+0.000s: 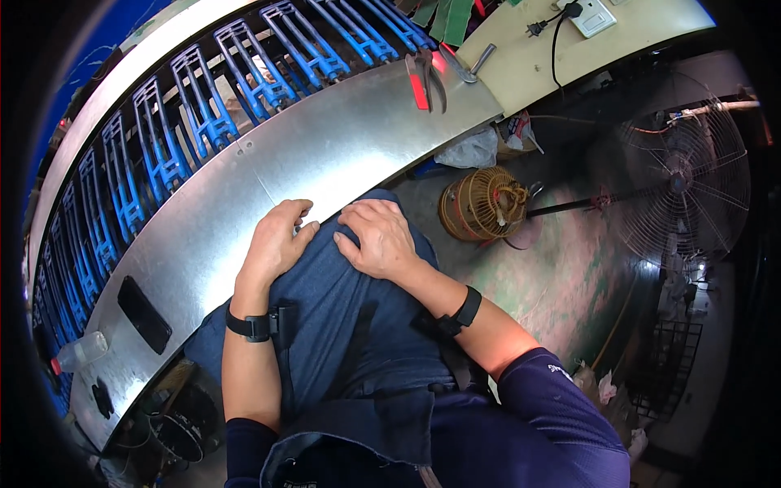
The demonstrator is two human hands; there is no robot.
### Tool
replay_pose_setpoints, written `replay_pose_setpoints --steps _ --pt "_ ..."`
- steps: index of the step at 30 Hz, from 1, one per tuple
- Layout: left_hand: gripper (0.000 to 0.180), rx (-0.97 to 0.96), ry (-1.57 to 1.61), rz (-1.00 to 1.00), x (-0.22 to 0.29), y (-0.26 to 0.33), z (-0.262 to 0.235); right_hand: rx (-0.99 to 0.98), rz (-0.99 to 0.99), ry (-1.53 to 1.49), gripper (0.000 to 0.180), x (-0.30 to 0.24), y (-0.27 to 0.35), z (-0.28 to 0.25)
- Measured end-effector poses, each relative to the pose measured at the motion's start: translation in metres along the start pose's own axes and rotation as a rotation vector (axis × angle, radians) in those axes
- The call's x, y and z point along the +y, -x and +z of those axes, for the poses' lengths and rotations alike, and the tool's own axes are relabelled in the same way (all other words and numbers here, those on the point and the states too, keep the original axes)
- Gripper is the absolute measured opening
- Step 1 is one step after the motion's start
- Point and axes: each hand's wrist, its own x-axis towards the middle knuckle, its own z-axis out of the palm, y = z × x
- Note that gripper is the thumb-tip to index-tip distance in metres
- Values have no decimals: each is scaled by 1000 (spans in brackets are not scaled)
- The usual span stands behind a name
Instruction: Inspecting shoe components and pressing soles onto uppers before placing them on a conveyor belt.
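The left hand [277, 236] lies by the near edge of the metal surface [325, 138], seemingly propped on the dark blue trousers [325, 301]; its grip is loose, thumb and fingers apart around nothing. The right hand [378, 237] drapes over the right knee, its grip slack, fingers bent over the cloth rather than clamped, probably just to rest the arm. The trousers are under both hands, with the surface just beyond.

At the surface's far right, pliers with a red handle [418, 85] lie beside a metal tool [465, 73], perhaps set aside there to leave the middle free for work. A dark phone [144, 315] and a clear bottle [85, 350] lie to the left, likely for the same reason. Blue frames [213, 130] line the far side, presumably racked for order
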Motion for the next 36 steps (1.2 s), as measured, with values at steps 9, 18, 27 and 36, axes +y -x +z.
replay_pose_setpoints --steps 9,18,27,36 --pt "39 -4 -10 -13 3 -2 2 13 -7 -8 32 4 -1 -1" --pt "39 -16 -9 -31 6 -5 3 -18 6 21 30 7 -2 -4" --pt "39 -8 -24 -21 6 -7 6 -7 4 21 30 10 -1 -5" --pt "39 -13 -16 -33 8 -10 7 1 -3 15 29 12 -2 -7"
